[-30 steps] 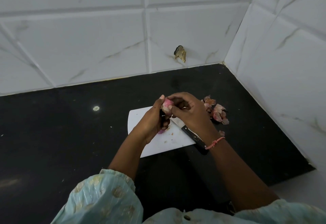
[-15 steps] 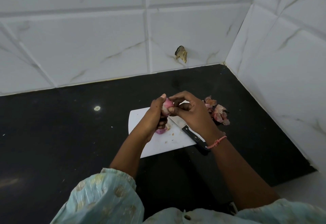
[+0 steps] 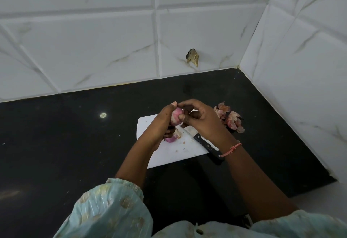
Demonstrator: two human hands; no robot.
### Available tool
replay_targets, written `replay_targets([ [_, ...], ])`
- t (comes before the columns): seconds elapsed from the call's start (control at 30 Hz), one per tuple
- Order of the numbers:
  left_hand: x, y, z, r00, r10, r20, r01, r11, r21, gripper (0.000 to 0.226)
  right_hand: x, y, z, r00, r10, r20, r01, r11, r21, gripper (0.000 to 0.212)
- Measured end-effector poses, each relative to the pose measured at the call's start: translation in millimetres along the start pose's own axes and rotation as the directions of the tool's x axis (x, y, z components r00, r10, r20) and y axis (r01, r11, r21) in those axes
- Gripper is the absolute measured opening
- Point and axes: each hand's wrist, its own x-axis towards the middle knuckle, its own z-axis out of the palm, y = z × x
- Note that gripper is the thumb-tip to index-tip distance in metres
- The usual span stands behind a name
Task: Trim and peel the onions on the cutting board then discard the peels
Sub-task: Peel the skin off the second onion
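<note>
A small pink-and-white onion (image 3: 176, 118) is held above the white cutting board (image 3: 169, 153). My left hand (image 3: 162, 125) grips it from the left, thumb on top. My right hand (image 3: 199, 120) pinches its skin from the right with thumb and fingertips. Another purple onion (image 3: 172, 138) lies on the board under my left hand, partly hidden. A black-handled knife (image 3: 206, 146) lies on the board's right side, its blade mostly under my right hand. A pile of pink peels (image 3: 230, 118) sits on the counter just right of the board.
The black counter (image 3: 65, 144) runs left and forward of the board. White tiled walls close the back and right side, meeting in a corner (image 3: 238, 68). A chipped hole (image 3: 192, 57) marks the back wall.
Both hands have lifted the onion slightly and turned it; my right fingers have shifted their pinch on its skin. Knife, board and peel pile have not moved.
</note>
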Motion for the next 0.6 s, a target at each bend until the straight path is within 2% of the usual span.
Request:
replay_targets([
  [0.13,2,3,-2,1.000,0.017,-0.021,-0.018,1.000,-0.012,0.049,-2,0,9,0.992,-0.001,-0.125,0.010,0.997,0.075,0.027],
  [0.27,-1,6,2,0.998,-0.013,-0.066,0.010,0.999,-0.046,0.050,-6,-2,19,0.962,0.000,-0.272,0.033,0.993,0.115,0.013],
  [0.4,-2,4,3,0.997,-0.028,-0.074,0.026,0.999,-0.040,0.053,-4,-2,16,0.969,0.005,-0.246,0.027,0.991,0.128,0.008],
  [0.6,-1,2,5,0.996,-0.036,-0.081,0.031,0.998,-0.058,0.053,-2,-1,21,0.971,-0.016,-0.238,0.012,1.000,-0.020,0.003],
])
